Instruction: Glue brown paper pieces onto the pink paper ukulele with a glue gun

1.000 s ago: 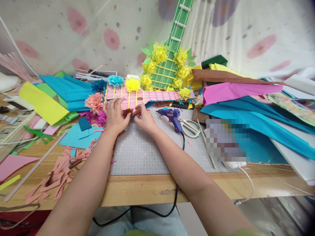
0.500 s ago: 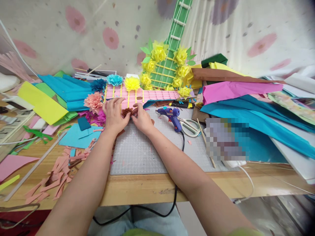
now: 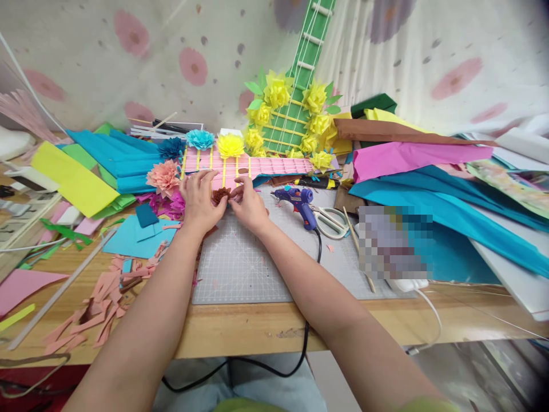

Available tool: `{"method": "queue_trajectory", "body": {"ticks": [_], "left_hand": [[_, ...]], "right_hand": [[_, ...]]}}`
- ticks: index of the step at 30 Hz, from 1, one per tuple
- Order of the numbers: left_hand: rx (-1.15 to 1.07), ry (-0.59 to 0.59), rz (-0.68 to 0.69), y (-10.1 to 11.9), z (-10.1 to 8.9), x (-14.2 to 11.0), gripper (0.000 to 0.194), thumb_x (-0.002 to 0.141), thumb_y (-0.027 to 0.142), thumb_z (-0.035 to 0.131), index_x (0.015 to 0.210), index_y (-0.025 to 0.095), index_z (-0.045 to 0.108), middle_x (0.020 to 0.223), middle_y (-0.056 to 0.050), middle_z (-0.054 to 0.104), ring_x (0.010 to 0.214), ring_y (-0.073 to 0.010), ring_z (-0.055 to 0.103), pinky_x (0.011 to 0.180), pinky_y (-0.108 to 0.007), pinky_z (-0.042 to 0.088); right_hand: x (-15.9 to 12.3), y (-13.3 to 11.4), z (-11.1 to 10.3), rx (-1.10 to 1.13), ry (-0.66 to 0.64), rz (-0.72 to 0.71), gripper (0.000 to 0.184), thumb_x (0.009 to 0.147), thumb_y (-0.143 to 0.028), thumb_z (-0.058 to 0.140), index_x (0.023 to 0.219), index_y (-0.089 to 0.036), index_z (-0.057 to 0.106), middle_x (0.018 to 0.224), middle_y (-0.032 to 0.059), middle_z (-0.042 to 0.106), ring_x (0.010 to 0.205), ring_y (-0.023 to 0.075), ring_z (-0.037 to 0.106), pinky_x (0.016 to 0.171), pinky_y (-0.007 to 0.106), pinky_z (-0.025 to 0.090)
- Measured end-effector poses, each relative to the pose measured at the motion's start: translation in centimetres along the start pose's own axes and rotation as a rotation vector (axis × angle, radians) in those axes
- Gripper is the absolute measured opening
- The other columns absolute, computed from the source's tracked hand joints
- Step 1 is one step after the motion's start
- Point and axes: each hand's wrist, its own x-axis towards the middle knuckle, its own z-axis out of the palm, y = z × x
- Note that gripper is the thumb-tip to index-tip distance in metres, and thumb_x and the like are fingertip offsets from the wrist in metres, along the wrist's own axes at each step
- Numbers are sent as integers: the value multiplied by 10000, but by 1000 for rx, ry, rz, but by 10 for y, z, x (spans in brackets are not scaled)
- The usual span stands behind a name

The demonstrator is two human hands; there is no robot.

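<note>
A pink paper guitar (image 3: 269, 166) with yellow bars and white strings lies across the back of the cutting mat. At its near edge sits a small brown paper flower (image 3: 221, 195). My left hand (image 3: 202, 200) is bent over the guitar body, its thumb pressed against the flower's near side. From the right, my right hand (image 3: 247, 205) pinches the flower's edge, the thumbs almost meeting. The fingers partly hide the flower. Around the guitar's edge sit a blue flower (image 3: 199, 139), a yellow flower (image 3: 230, 146) and a salmon flower (image 3: 163, 178).
A purple glue gun (image 3: 300, 201) lies right of my hands, its black cord running off the table's front edge. Beside it are scissors (image 3: 332, 222) and a wooden stick (image 3: 359, 249). Salmon scraps (image 3: 100, 297) litter the left. Behind stands a green guitar (image 3: 285, 129) with yellow flowers.
My right hand has shifted slightly, its fingers lifting a little beside the brown flower. The left hand stays almost where it was.
</note>
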Motion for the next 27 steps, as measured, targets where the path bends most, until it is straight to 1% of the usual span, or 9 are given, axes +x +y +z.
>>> {"method": "queue_trajectory", "body": {"ticks": [3, 6, 12, 14, 16, 19, 21, 23, 27], "left_hand": [[-6, 4, 0, 0, 0, 0, 512, 754, 283, 587, 1249, 233, 464, 1312, -119, 489, 1282, -290, 400, 1115, -505, 184], [-19, 24, 9, 1, -1, 0, 491, 775, 283, 547, 1255, 226, 461, 1302, -123, 496, 1279, -286, 405, 1122, -502, 171], [-10, -44, 96, 15, 0, -3, 621, 706, 299, 623, 1291, 234, 428, 1341, -130, 459, 1312, -302, 365, 1146, -519, 102], [-16, -70, 132, 22, 2, -6, 649, 684, 291, 649, 1293, 230, 432, 1349, -134, 447, 1320, -311, 355, 1148, -530, 83], [-27, -75, 167, 31, 5, -9, 610, 700, 284, 642, 1277, 227, 453, 1343, -132, 456, 1313, -309, 368, 1147, -535, 95], [-48, -44, 209, 46, 10, -13, 458, 778, 243, 563, 1232, 216, 503, 1301, -122, 506, 1281, -285, 416, 1125, -507, 207], [-82, -52, 226, 55, 14, -15, 392, 822, 194, 494, 1213, 196, 526, 1261, -124, 539, 1239, -256, 468, 1082, -448, 316], [-117, -122, 212, 61, 18, -18, 396, 839, 145, 442, 1225, 172, 524, 1225, -128, 566, 1176, -229, 526, 1021, -389, 403], [-86, -307, 115, 64, 26, -22, 508, 807, 95, 451, 1311, 158, 472, 1219, -130, 593, 1143, -237, 559, 975, -384, 458]], "right_hand": [[-2, -4, -9, 7, 11, -9, 457, 749, -133, 508, 1168, -220, 347, 945, 20, 642, 784, 152, 616, 758, 328, 494], [-1, -14, -25, -14, 71, -28, 461, 766, -142, 511, 1191, -235, 355, 958, 16, 626, 780, 142, 608, 760, 320, 497], [1, -26, -78, -91, 317, -122, 437, 850, -225, 456, 1275, -244, 356, 978, 39, 585, 810, 148, 593, 772, 338, 505], [-2, -21, -100, -127, 402, -143, 397, 866, -281, 449, 1257, -238, 390, 969, 51, 583, 799, 153, 590, 759, 349, 507], [-7, -10, -120, -152, 473, -137, 359, 871, -349, 454, 1208, -226, 445, 932, 55, 592, 773, 157, 593, 747, 361, 509], [-18, 14, -141, -171, 510, -72, 341, 847, -451, 489, 1075, -203, 540, 870, 57, 613, 758, 166, 604, 741, 366, 508], [-27, 30, -144, -136, 512, 23, 363, 858, -500, 448, 989, -187, 574, 832, 59, 629, 748, 164, 611, 732, 350, 502], [-37, 42, -142, -97, 500, 120, 433, 877, -550, 375, 949, -176, 583, 844, 71, 645, 763, 166, 618, 734, 335, 495], [-55, 50, -130, -133, 403, 216, 583, 879, -639, 249, 974, -176, 591, 988, 99, 652, 906, 193, 612, 798, 333, 472]]}}
